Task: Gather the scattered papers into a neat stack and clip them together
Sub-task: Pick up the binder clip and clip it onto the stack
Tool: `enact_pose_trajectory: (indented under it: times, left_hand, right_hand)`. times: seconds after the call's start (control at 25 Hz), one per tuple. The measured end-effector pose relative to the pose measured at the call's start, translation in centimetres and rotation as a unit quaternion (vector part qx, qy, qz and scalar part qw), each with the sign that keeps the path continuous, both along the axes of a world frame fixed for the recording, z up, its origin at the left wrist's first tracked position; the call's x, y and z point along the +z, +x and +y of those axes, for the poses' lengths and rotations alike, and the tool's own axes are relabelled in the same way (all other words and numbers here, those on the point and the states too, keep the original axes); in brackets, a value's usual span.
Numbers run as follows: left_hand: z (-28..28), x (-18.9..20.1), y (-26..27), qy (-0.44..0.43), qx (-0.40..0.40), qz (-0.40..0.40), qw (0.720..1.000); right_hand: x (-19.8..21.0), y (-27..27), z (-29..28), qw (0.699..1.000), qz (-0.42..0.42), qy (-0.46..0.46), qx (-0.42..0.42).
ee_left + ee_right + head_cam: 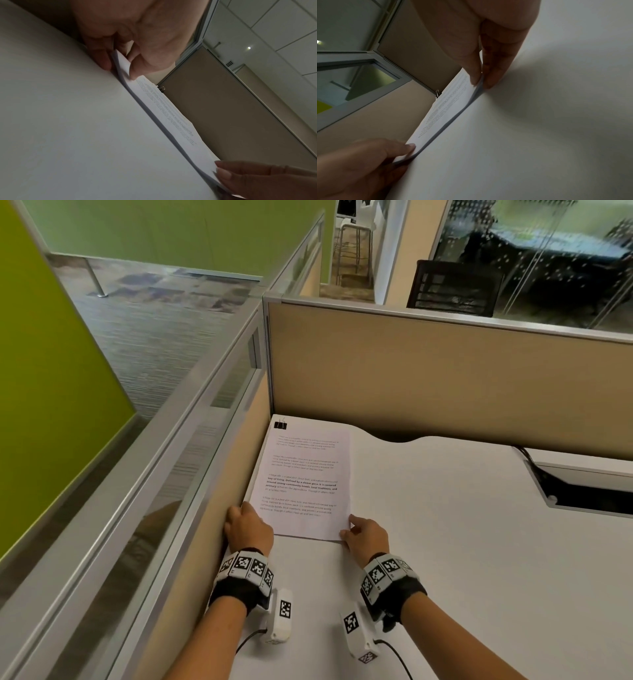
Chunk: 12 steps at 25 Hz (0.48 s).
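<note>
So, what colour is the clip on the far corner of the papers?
Black clip, with silver wire handles; the head view shows it best.

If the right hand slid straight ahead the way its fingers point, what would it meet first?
Probably nothing on the desk: the right hand pinches the stack's near right corner, and bare desk runs ahead to the beige partition, though depth is unclear.

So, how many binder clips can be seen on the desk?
1. The black binder clip sits on the paper stack's far left corner, near the partition corner. More could be hidden.
</note>
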<state>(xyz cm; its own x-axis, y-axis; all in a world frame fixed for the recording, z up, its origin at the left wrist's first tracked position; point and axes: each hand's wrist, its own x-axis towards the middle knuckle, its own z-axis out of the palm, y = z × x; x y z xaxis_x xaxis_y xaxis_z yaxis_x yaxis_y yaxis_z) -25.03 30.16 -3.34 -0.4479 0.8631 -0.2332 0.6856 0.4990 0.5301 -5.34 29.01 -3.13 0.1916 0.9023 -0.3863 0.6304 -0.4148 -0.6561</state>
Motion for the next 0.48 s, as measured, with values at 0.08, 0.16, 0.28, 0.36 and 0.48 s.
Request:
enact_pose_trajectory:
  times: [0.08,0.16,0.28,0.36,0.48]
  left_hand:
    - [0.18,0.01,0.09,0.006,0.011,-0.007,1.0]
    - [0.38,0.05,0.1,0.004,0.009,-0.004,1.0]
    - [0.71,-0.02,0.09,0.001,0.001,-0.001,1.0]
    - [0.82,-0.04,0.18,-0.005,-0.001,0.002,1.0]
    - [0.35,0.27,0.48,-0.004,0.013,0.001,1.0]
  right_hand:
    - [-0.23,0.22,0.15,1.0,-0.021,-0.008,0.021]
    - [-0.34,0.35,0.3,0.999,-0.028,-0.008,0.032]
    - [-0.45,0.5,0.57,0.999,-0.033,-0.008,0.039]
    - [-0.69,0.58,0.75,0.998,-0.037,-0.009,0.04]
    - [-0.66,0.74,0.79,0.998,-0.031,-0.01,0.047]
